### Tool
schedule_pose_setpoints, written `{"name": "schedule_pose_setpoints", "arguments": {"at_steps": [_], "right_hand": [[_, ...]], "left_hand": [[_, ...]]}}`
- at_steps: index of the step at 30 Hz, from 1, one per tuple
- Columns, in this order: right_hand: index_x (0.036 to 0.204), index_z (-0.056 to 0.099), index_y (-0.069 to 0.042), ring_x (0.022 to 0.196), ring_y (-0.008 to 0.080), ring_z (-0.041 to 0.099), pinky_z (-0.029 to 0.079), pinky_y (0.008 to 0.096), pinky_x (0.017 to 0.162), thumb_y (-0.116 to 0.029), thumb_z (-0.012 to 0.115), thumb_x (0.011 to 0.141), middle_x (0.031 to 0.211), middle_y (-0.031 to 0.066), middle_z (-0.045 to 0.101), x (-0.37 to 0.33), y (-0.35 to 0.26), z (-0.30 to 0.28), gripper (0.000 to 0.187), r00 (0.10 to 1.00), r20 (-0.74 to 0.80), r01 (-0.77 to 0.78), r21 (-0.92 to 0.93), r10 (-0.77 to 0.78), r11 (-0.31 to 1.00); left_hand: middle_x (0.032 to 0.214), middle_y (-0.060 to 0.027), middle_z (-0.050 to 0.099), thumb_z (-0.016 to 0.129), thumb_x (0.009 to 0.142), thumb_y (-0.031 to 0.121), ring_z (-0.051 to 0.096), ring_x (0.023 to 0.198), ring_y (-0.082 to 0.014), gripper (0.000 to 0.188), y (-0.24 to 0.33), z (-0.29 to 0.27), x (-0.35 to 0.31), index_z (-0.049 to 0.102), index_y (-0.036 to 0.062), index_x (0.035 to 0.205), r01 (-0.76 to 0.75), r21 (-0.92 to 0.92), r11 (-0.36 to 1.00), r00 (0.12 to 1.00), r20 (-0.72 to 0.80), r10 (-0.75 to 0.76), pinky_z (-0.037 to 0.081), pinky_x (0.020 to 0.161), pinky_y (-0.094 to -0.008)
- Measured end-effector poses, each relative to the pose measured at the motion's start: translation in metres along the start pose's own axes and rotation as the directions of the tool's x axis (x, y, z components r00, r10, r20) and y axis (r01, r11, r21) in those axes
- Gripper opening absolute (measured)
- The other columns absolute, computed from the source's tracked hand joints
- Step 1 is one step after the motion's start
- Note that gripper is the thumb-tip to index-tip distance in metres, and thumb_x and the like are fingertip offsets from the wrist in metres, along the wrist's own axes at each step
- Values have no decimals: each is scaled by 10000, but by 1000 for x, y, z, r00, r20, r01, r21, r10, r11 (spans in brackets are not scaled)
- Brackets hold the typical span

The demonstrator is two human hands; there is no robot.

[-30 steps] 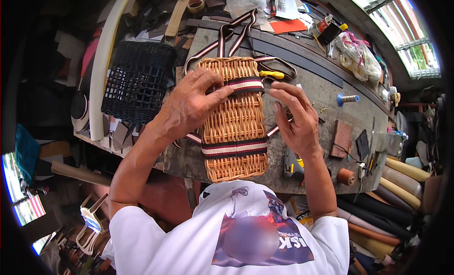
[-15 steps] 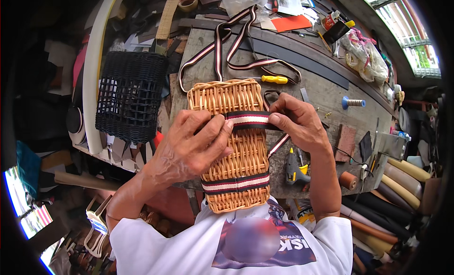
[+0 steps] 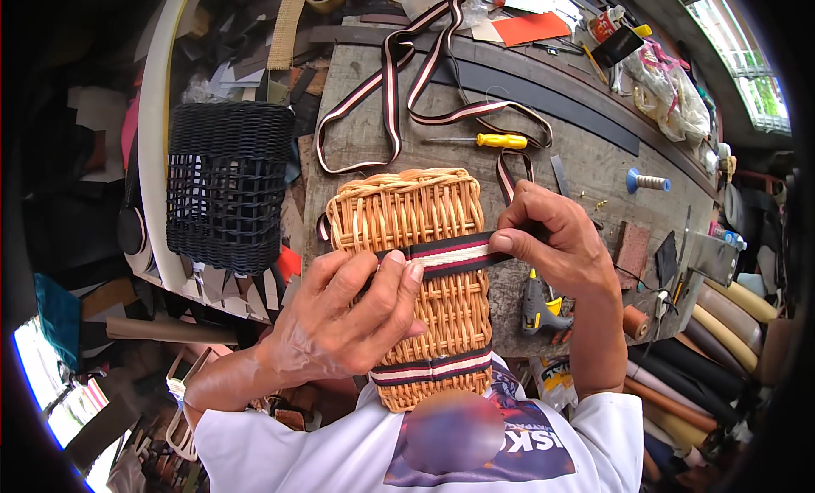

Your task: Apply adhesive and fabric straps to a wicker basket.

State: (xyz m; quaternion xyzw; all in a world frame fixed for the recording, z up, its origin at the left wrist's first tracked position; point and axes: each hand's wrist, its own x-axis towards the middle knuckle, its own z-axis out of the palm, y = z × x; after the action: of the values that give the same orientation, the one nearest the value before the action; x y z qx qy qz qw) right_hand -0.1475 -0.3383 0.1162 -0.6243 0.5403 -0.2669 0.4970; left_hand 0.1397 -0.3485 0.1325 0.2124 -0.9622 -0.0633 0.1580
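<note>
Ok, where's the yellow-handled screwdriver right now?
In the head view's upper part, right of centre, the yellow-handled screwdriver lies on the worktable between the far end of the tan wicker basket and the loose striped strap.

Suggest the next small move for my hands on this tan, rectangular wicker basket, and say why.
I'd probably ease the upper black, maroon and white striped fabric band snug with the right hand: it pinches the band, which appears to stand out past the right edge of the basket, while the left hand touches it too.

Workshop; screwdriver (and glue gun)
</note>
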Motion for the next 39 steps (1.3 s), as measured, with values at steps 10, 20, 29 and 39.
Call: {"name": "schedule_pose_setpoints", "arguments": {"at_steps": [10, 20, 29, 39], "right_hand": [[959, 655, -35, 947, 210, 591, 464, 335, 833, -80, 763, 838, 958, 76, 606, -6, 11, 20, 169, 995, -100, -18, 119, 30, 993], [1219, 650, 72, 1214, 346, 564, 499, 453, 1012, -317, 708, 864, 1300, 185, 574, -33, -35, 62, 530, 879, 0, 374, -619, -477, 690], [1238, 629, 111, 1257, 355, 532, 450, 476, 1087, -285, 651, 894, 1344, 219, 537, -40, -40, 71, 525, 883, 40, 341, -739, -468, 580], [1238, 608, 137, 1229, 380, 559, 448, 474, 1081, -185, 590, 890, 1300, 259, 561, -38, -42, 76, 475, 880, 73, 357, -753, -470, 552]], "left_hand": [[1261, -146, 605, 599, 929, 501, 545, 1050, -277, 598, 5, -3, -6, 665, 3, 1253, 42, -37, 998, 996, 83, -39, 474, 863, -410], [1324, -128, 559, 625, 906, 452, 508, 1166, -262, 623, 7, 0, -9, 623, -12, 1321, 70, -56, 996, 994, 87, -65, 444, 974, -403], [1370, -140, 569, 708, 853, 397, 555, 1154, -281, 606, 7, 8, -17, 639, -52, 1253, 99, -128, 987, 994, -38, -105, 495, 944, -407], [1405, -143, 532, 716, 839, 351, 519, 1198, -291, 620, 10, -3, -11, 613, -63, 1289, 125, -94, 988, 990, 77, -118, 472, 982, -425]]}}
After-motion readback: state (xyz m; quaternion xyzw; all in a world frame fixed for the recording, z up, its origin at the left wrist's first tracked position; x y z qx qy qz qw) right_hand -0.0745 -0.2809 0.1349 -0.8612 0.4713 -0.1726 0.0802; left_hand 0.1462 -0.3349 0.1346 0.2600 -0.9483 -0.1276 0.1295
